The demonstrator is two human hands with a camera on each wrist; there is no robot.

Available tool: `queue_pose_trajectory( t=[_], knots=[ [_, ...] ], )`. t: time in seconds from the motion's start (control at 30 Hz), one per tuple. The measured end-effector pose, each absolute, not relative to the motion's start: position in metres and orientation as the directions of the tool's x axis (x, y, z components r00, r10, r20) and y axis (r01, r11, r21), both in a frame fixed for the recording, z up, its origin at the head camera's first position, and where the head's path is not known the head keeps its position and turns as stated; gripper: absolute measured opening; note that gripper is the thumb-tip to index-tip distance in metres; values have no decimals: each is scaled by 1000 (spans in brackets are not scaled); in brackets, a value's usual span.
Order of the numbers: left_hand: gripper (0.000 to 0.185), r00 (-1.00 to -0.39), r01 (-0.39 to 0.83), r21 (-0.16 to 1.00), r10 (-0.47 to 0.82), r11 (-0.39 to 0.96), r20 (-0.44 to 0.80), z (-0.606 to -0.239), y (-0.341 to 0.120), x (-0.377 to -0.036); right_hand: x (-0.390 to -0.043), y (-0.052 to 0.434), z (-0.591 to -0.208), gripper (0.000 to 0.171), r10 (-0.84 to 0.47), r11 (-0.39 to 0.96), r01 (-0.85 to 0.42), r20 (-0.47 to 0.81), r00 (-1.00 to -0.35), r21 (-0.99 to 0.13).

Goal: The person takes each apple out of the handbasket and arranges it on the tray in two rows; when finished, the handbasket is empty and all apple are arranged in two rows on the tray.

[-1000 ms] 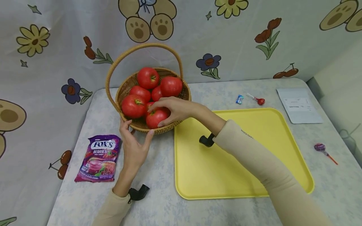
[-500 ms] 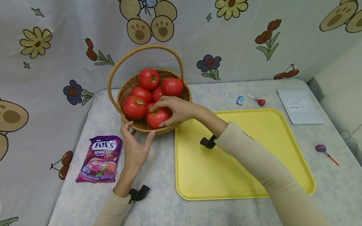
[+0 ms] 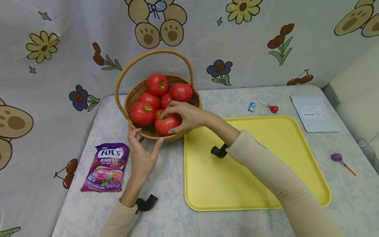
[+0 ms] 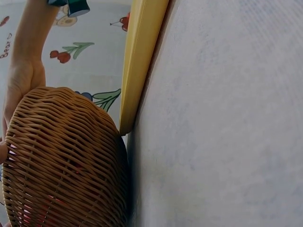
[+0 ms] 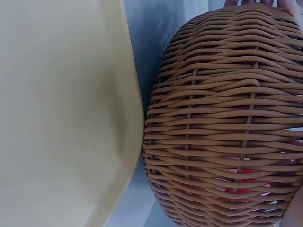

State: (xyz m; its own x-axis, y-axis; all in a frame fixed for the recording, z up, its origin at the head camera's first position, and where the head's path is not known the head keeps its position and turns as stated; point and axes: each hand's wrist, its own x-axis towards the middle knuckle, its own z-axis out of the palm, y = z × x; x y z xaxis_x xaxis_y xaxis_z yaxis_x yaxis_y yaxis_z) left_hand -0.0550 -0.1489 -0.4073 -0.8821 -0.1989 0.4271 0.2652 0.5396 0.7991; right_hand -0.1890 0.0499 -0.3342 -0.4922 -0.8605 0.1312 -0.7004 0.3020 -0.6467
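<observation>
The right hand [image 3: 188, 116] is curled over the front tomato [image 3: 166, 124] in the wicker basket [image 3: 161, 135], with the thumb under its near side and the fingers laid across its top, so that the fruit is gripped while it lies among the others. The left hand [image 3: 141, 154] is held at the basket's near wall, thumb and forefinger spread apart and touching the weave on either side; the fingers are nearly straight and nothing is enclosed by them. Behind the gripped tomato, five more tomatoes [image 3: 157, 84] are piled in the basket, and a tall hooped handle [image 3: 154, 52] is arched above them. In the left wrist view the woven wall [image 4: 61, 161] is seen close against the edge of the yellow tray [image 4: 139, 56]; in the right wrist view the same weave [image 5: 227, 118] is shown just beside the tray's rim [image 5: 128, 118].

The basket is set on a pale mottled table [image 3: 165, 184], to the left of the yellow tray [image 3: 260, 197]. A purple candy bag [image 3: 107, 167] is laid near the left hand. Beyond the tray, a small blue wrapped sweet [image 3: 252, 106] and a red lollipop [image 3: 270, 107] are found, with a white paper [image 3: 314, 113] at the far right and a purple lollipop [image 3: 339, 158] near the right edge.
</observation>
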Motion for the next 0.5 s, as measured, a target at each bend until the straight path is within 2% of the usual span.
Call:
queue_pose_trajectory(
  t=[0.5],
  knots=[
    [71, -889, 240, 804, -210, 545, 407, -408, -150, -55, -185, 60, -325, 46, -810, 248, -688, 243, -533, -683]
  ],
)
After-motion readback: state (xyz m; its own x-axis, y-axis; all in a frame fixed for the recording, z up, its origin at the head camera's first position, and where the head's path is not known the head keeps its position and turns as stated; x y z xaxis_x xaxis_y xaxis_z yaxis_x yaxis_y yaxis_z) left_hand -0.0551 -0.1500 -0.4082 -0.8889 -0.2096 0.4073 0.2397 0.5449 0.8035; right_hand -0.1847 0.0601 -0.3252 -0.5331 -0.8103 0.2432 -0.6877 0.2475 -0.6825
